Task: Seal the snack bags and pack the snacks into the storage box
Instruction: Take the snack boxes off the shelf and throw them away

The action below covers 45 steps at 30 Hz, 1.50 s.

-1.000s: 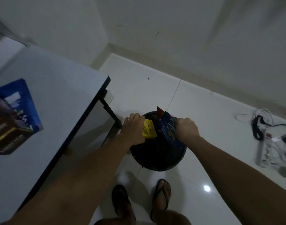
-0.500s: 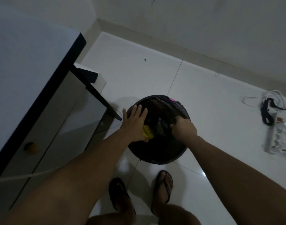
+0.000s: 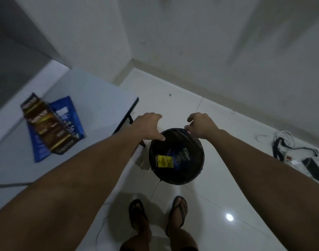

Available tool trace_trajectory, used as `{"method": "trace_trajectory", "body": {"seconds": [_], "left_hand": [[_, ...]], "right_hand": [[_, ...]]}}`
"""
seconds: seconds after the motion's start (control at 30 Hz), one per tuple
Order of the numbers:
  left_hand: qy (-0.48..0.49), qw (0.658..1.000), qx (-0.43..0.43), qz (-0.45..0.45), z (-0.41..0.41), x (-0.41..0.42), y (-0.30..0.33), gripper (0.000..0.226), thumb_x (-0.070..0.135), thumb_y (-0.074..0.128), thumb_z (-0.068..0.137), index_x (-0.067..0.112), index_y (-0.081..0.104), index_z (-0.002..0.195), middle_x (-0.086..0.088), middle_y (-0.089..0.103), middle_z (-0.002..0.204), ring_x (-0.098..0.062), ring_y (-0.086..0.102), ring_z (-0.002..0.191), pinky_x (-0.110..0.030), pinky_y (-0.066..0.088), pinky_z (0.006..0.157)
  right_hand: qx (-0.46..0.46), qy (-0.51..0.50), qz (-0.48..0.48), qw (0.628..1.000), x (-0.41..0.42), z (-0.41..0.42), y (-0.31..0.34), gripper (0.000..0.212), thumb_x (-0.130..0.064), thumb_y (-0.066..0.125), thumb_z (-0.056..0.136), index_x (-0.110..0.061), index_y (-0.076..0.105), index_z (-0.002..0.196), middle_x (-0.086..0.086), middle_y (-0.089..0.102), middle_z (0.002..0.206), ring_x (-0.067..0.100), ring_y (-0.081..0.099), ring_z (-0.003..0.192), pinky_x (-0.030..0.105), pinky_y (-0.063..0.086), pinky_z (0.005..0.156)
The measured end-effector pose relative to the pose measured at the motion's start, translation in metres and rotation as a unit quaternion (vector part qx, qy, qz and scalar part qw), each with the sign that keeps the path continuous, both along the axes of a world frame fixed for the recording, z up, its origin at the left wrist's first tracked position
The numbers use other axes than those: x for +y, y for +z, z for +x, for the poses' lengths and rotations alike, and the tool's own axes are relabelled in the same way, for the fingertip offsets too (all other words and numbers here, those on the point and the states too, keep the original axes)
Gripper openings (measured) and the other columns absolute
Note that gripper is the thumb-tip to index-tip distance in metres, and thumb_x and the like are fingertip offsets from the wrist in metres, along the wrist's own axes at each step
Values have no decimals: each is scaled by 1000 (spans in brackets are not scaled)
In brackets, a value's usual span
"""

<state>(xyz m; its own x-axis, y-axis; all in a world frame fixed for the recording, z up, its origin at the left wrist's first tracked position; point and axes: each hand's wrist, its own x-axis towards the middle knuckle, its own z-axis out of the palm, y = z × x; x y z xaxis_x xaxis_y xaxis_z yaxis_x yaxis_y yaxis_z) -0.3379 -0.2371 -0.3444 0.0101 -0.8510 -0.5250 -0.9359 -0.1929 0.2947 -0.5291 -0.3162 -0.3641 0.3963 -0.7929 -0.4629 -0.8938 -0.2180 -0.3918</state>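
While both hover empty, left hand (image 3: 148, 126), right hand (image 3: 202, 125), fingers spread, above bin (image 3: 196, 175)

Dim, soft blur, floor glare (image 3: 229, 217) (wide-angle warp)

Bin (image 3: 200, 142) mouth open; table (image 3: 100, 98) edge crowds left.

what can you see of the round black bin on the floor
The bin is round, dark and soft-looking, possibly lined with a black bag. It stands upright on the pale tiled floor beside the table, open at the top. Inside lie a yellow packet and a dark blue snack bag. The left hand and right hand are empty at its far rim.
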Motion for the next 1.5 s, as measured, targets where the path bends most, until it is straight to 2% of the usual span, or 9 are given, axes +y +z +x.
{"method": "trace_trajectory", "body": {"seconds": [0.23,0.5,0.63,0.73,1.0,1.1,1.17,1.33,1.5], "left_hand": [[71,997,-11,-40,31,22,110,102,49,80,66,14,29,148,-7,36,152,-25,38,136,-38,38,108],[176,982,-18,-62,110,87,168,102,51,81,65,16,32,147,-6,37,151,-25,38,136,-38,37,109],[241,967,-24,-73,163,138,174,93,48,81,65,12,41,141,-8,48,143,-26,50,125,-37,44,101],[277,958,-24,-68,202,173,168,62,41,78,71,12,58,123,-9,63,121,-23,60,103,-32,48,83],[370,927,9,-53,259,222,118,38,30,68,83,5,62,111,-13,65,112,-21,57,89,-31,46,74],[448,889,77,-65,264,224,97,11,18,64,86,7,60,85,-7,62,88,-15,55,72,-20,43,56],[524,836,143,-79,263,223,84,12,7,58,88,7,54,77,-2,53,75,-11,51,63,-16,37,44],[623,730,265,-92,270,214,58,12,8,62,82,5,55,91,-12,62,89,-24,65,80,-39,58,72],[669,659,325,-111,277,201,44,10,6,60,83,8,55,91,-14,67,96,-26,69,85,-39,60,72]], "right_hand": [[-18,126,-50,991,0,52,106,46,-33,68,86,-7,61,124,11,66,121,29,58,115,37,47,98],[-38,219,-80,972,29,139,167,47,-34,71,83,-8,61,122,9,66,120,26,57,116,34,47,97],[-43,247,-77,965,63,196,176,49,-35,72,82,-9,62,123,10,66,121,26,57,115,34,47,97],[-39,270,-80,959,94,234,174,50,-36,70,83,-10,61,124,9,65,122,26,57,115,33,45,97],[-20,249,-30,968,154,306,138,53,-38,70,83,-11,53,126,10,63,120,24,60,106,33,46,86],[-27,236,-20,971,169,322,121,65,-49,72,77,-15,48,127,9,63,118,24,61,104,35,46,87],[-33,221,-12,975,176,329,111,75,-56,75,69,-19,45,127,7,63,116,23,62,101,36,49,87],[2,192,-18,981,183,335,88,98,-65,74,59,-21,34,137,10,53,126,29,55,113,46,49,97],[-31,171,30,984,183,332,79,86,-54,75,68,-17,36,135,8,58,124,26,60,107,38,52,92]]}}
